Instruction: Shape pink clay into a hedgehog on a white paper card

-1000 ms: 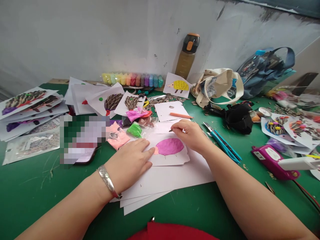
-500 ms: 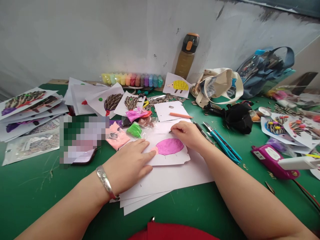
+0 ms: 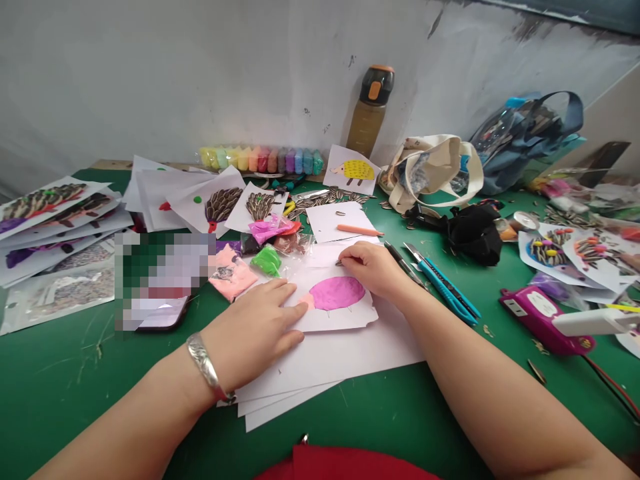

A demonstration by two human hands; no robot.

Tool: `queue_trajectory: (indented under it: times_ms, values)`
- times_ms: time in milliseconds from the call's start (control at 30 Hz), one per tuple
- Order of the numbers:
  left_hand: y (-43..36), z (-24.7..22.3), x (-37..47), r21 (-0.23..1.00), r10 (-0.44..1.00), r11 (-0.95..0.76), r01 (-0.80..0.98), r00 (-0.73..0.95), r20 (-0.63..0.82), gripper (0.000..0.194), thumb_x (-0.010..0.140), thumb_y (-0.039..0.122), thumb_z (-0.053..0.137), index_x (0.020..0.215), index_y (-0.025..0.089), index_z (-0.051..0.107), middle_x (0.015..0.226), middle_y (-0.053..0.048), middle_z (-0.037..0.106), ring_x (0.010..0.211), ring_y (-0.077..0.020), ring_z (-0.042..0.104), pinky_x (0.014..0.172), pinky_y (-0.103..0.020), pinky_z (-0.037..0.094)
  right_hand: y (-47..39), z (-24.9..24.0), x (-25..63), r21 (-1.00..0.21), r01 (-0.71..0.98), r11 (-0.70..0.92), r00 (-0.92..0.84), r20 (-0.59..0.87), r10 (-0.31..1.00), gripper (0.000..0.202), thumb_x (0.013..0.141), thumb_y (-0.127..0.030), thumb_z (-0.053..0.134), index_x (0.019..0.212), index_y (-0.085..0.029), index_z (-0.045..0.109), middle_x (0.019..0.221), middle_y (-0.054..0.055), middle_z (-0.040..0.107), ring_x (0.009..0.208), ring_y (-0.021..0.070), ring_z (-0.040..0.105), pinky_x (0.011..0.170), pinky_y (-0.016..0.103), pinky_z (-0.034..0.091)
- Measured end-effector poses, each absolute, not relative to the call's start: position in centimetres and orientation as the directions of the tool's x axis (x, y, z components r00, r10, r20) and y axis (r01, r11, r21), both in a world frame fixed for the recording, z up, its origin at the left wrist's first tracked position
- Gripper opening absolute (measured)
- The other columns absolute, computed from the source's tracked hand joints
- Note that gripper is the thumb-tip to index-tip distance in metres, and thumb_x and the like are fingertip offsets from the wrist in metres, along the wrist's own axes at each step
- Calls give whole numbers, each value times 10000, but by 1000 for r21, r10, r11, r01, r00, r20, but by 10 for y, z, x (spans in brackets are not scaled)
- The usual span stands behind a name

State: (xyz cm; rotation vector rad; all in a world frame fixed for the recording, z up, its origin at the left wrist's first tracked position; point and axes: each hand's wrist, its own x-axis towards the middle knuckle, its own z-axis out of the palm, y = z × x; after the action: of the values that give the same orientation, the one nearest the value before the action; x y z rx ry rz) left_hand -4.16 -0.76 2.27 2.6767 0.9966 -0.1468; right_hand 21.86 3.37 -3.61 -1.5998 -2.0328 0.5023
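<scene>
A small white paper (image 3: 320, 323) lies on a stack of larger white sheets (image 3: 350, 360). On it is a purple clay hedgehog body (image 3: 337, 293) with a pink snout end and thin drawn legs. My left hand (image 3: 260, 327) rests flat on the paper's left side, fingers spread, one fingertip at the pink end. Just above the purple oval, my right hand (image 3: 370, 267) pinches a striped sunflower seed (image 3: 339, 263) between thumb and fingers. Bags of green clay (image 3: 267, 261) and pink clay (image 3: 231, 272) lie beyond my left hand.
A teal utility knife (image 3: 445, 287) and a pen (image 3: 404, 265) lie right of my right hand. An orange marker (image 3: 357, 230) and loose sunflower seeds (image 3: 340, 195) are behind. A phone (image 3: 165, 319), a magenta glue gun (image 3: 545, 320) and a bottle (image 3: 370, 110) stand or lie around.
The whole view has shifted slightly. Both hands keep nearly the same place on the paper, the right one still pinching the seed above the purple body.
</scene>
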Motion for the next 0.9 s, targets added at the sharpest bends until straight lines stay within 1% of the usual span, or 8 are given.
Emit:
queue_trajectory:
  times_ms: [100, 167, 267, 433, 700, 800, 900]
  values:
    - [-8, 23, -42, 234, 625, -719, 654, 756, -193, 312, 934, 296, 592, 1227, 209, 658, 1190, -135, 616, 1142, -336, 563, 945, -480, 499, 33, -36, 218, -568, 787, 240, -182, 157, 971, 213, 852, -157, 530, 833, -218, 733, 866, 39, 709, 810, 194, 623, 739, 297, 454]
    - [-6, 24, -45, 271, 603, -720, 638, 770, -210, 314, 943, 288, 576, 1240, 209, 644, 1182, -125, 618, 1130, -316, 571, 936, -452, 503, 33, -36, 218, -566, 788, 240, -182, 157, 971, 210, 851, -155, 532, 829, -216, 731, 866, 39, 709, 809, 194, 622, 739, 296, 453]
    - [-3, 25, -48, 299, 614, -699, 649, 760, -212, 318, 960, 293, 544, 1253, 197, 623, 1152, -115, 630, 1084, -294, 590, 899, -421, 513, 34, -36, 218, -565, 789, 242, -185, 156, 970, 202, 850, -155, 539, 827, -218, 729, 861, 36, 708, 806, 192, 621, 739, 294, 452]
    - [-2, 26, -45, 281, 626, -690, 668, 744, -233, 211, 950, 270, 548, 1079, 163, 675, 1113, -124, 623, 1068, -301, 585, 921, -447, 498, 34, -34, 218, -569, 786, 240, -188, 149, 971, 207, 855, -157, 534, 836, -221, 731, 864, 35, 706, 808, 191, 619, 743, 295, 450]
    - [-5, 22, -42, 254, 667, -667, 701, 713, -216, 179, 937, 275, 572, 1021, 174, 693, 1067, -115, 619, 1021, -280, 605, 912, -419, 505, 34, -34, 217, -573, 787, 230, -186, 136, 973, 208, 854, -158, 533, 832, -221, 730, 858, 34, 698, 807, 194, 613, 735, 296, 446]
    - [-3, 25, -46, 286, 646, -673, 682, 730, -222, 176, 941, 278, 559, 1025, 183, 681, 1094, -107, 633, 1055, -277, 604, 924, -403, 503, 33, -34, 217, -577, 784, 230, -187, 134, 973, 214, 861, -156, 528, 837, -219, 731, 873, 34, 701, 813, 190, 618, 736, 292, 449]
    - [-1, 26, -49, 325, 648, -660, 678, 732, -211, 210, 951, 271, 535, 1105, 182, 648, 1151, -100, 637, 1107, -264, 594, 963, -390, 488, 32, -33, 216, -582, 780, 230, -190, 130, 973, 219, 869, -155, 523, 834, -217, 731, 895, 35, 706, 818, 186, 625, 740, 291, 454]
